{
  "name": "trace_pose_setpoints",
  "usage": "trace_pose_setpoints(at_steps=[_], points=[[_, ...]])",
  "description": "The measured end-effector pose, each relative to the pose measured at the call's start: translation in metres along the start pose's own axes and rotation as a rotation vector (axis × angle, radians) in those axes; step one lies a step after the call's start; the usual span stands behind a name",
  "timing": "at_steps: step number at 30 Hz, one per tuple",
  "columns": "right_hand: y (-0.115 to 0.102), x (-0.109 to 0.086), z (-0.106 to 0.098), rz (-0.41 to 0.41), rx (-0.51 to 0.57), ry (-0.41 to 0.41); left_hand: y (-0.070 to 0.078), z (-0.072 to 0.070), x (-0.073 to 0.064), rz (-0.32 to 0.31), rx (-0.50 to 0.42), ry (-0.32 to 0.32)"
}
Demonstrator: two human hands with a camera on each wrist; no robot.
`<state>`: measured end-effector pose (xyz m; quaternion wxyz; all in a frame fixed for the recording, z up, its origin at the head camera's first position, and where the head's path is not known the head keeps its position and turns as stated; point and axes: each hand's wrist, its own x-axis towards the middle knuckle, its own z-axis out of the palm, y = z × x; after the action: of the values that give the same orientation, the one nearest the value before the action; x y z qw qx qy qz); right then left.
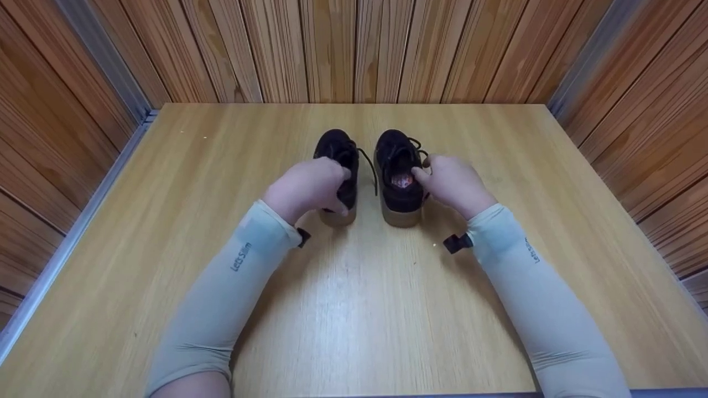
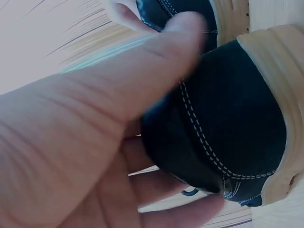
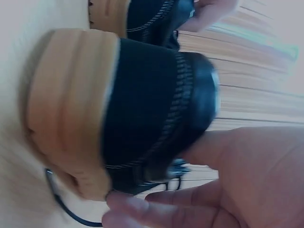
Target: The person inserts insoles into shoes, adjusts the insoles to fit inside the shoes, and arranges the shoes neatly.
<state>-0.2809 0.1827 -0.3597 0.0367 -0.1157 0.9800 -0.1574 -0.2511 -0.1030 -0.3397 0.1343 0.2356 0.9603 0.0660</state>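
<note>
Two dark shoes with white stitching and thick tan soles stand side by side, toes pointing away. My left hand (image 1: 310,185) reaches over the left shoe (image 2: 237,109). Its thumb (image 2: 156,61) is extended past the heel and its straight fingers (image 2: 161,190) lie along the outer side. My right hand (image 1: 456,185) pinches the side of the right shoe (image 3: 137,95), with the thumb (image 1: 421,176) at the collar and the fingers (image 3: 161,209) outside. A printed insole (image 1: 402,180) shows in the right shoe.
The shoes stand on a wooden table (image 1: 354,309), with wood-panelled walls (image 1: 381,50) behind and at both sides. One dark lace (image 1: 371,166) hangs between the shoes. Another lace (image 3: 71,213) trails beside the right shoe's sole.
</note>
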Motion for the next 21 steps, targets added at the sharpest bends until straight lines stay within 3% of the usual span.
trace_pose_setpoints(at_steps=[5, 18, 21], points=[[0.005, 0.008, 0.004, 0.028, 0.100, -0.068, -0.002, 0.003, 0.005, 0.001, -0.014, -0.057], [0.004, 0.009, 0.006, 0.023, 0.101, -0.066, 0.013, 0.009, 0.004, 0.139, 0.076, 0.047], [0.004, 0.008, 0.006, 0.041, 0.142, -0.115, 0.017, 0.012, 0.006, 0.144, 0.075, 0.045]])
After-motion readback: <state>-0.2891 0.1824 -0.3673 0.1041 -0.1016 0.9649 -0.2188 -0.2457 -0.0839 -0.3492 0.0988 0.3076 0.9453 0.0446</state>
